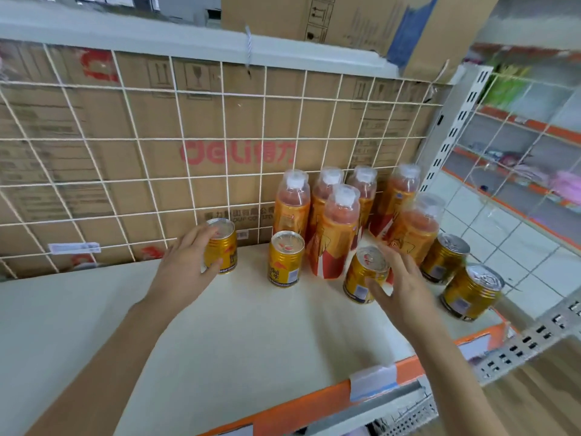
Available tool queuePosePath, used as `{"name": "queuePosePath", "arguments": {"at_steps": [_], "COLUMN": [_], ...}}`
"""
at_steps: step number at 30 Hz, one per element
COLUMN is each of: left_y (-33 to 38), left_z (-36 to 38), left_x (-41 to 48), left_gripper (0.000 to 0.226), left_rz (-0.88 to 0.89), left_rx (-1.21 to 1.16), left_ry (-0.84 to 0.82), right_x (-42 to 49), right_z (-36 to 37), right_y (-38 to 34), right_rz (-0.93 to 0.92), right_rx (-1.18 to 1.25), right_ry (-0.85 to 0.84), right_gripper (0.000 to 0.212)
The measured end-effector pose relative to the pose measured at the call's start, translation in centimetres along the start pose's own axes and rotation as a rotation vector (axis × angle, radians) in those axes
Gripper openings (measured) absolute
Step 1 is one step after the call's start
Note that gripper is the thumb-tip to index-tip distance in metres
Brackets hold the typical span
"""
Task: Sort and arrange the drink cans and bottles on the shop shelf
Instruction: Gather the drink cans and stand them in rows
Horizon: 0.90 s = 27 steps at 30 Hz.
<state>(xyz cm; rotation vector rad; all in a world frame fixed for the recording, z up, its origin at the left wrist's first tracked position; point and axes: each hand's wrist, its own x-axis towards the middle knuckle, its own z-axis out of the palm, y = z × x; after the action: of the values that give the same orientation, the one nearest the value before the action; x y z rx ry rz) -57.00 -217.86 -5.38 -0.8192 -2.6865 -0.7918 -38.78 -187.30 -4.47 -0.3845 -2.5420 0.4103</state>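
Several gold drink cans and several orange bottles with clear caps stand on the cream shelf (220, 335). My left hand (185, 265) is wrapped around the leftmost gold can (224, 243), near the wire grid at the back. A second gold can (284, 259) stands free just to its right. My right hand (399, 278) grips a third gold can (361, 275) in front of the bottles (338, 228). Two more gold cans (443, 258) (471, 292) stand at the right end of the shelf. All cans and bottles are upright.
A white wire grid (132, 133) backs the shelf, with cardboard boxes (220, 127) behind it. An orange price strip (314, 401) with a label holder runs along the front edge. A perforated white upright (452, 133) bounds the right side. Another shelf (157, 36) hangs overhead.
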Motion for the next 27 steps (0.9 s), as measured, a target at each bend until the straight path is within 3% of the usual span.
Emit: {"name": "queuePosePath", "arguments": {"at_steps": [6, 10, 14, 21, 27], "left_y": [-0.3, -0.5, -0.5, -0.6, -0.4], "left_z": [2.1, 3.1, 3.7, 4.0, 2.5], "left_x": [4.0, 4.4, 3.7, 0.9, -3.4], "left_gripper": [0.066, 0.069, 0.087, 0.076, 0.071], "left_rz": [-0.023, -0.083, -0.296, -0.363, -0.369], "left_rx": [-0.031, -0.231, -0.517, -0.673, -0.673], "left_ry": [0.021, 0.069, 0.135, 0.163, 0.232], "right_x": [2.6, 2.8, 2.5, 0.9, -1.1], "right_z": [2.7, 3.6, 3.6, 4.4, 4.1], "right_y": [0.0, 0.4, 0.2, -0.5, -1.4], "right_rz": [0.152, 0.228, 0.383, 0.495, 0.438], "right_rx": [-0.009, 0.074, 0.287, 0.524, 0.577], "right_ry": [-0.082, -0.033, 0.01, 0.091, 0.048], "right_gripper": [0.068, 0.069, 0.077, 0.067, 0.061]}}
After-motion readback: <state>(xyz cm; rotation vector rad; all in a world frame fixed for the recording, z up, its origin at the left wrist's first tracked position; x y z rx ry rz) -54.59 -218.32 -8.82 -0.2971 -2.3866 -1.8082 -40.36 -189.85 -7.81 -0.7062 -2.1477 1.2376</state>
